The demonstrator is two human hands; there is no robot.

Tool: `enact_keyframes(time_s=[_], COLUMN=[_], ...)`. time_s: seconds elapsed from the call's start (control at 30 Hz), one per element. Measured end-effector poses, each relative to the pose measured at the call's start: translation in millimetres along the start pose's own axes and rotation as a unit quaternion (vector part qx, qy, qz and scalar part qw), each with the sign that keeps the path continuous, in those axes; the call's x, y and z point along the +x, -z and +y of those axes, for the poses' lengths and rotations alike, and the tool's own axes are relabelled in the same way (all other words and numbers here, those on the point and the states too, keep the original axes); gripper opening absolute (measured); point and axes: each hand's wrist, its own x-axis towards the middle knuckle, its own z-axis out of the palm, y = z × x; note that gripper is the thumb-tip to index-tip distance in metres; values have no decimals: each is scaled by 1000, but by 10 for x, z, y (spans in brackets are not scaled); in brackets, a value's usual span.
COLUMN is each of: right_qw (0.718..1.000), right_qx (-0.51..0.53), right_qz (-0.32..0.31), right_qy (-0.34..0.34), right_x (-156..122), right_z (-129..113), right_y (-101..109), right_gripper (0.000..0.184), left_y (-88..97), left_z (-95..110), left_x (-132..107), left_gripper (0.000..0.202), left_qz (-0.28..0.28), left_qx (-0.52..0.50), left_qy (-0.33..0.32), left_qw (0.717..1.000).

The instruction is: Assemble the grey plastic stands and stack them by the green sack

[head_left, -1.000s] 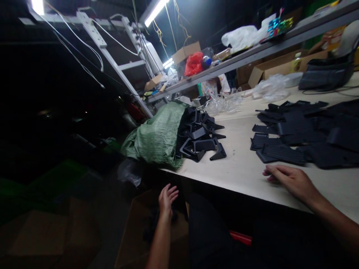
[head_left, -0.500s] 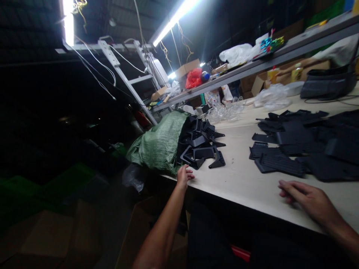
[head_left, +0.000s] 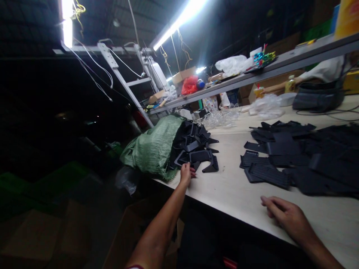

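My left hand (head_left: 187, 173) is at the near edge of a heap of black plastic brackets (head_left: 199, 156), fingers partly bent over the nearest one. Whether the fingertips touch it is hard to see, and no piece is lifted. The heap spills from the mouth of a green woven sack (head_left: 154, 144) lying on its side. My right hand (head_left: 286, 216) is low over the table (head_left: 230, 190), with loosely curled fingers, thumb apart and nothing visible in it. Beyond it lies a spread of flat black plastic panels (head_left: 291, 149), some ribbed.
A raised shelf (head_left: 238, 76) crosses the back, carrying bags and a red plastic bag (head_left: 190, 85). Clear plastic pieces (head_left: 220, 117) and a dark bag (head_left: 318, 97) are on the table. Another person's arm (head_left: 273, 88) reaches in behind. A cardboard box (head_left: 123, 235) stands below the table edge.
My left hand has moved from the table edge onto the nearest bracket's edge. My right hand has shifted left and nearer to me. The view has turned slightly; the heaps look unchanged.
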Motion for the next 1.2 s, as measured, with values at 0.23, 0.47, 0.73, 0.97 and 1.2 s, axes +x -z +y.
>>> enact_keyframes(time_s=[0.23,0.47,0.73,0.97,1.2], right_qw=[1000,999,999,998,996], right_qx=[24,10,20,32,15], right_qz=[15,35,37,54,89], right_qy=[8,32,26,15,11], right_x=[-18,-32,-47,-60,-61], right_z=[29,-94,-105,-114,-105], right_y=[-5,-12,23,17,-46], right_gripper=[60,58,56,55,55], left_y=[70,235,-405,-1027,-1265], left_z=[17,75,430,620,534], left_x=[-103,-509,-635,-281,-168], left_gripper=[34,25,34,61,61], left_qz=[-21,-48,-114,-135,-178], left_qx=[39,134,265,296,247], left_qy=[-29,-142,-250,-247,-232], left_qw=[999,980,924,913,924])
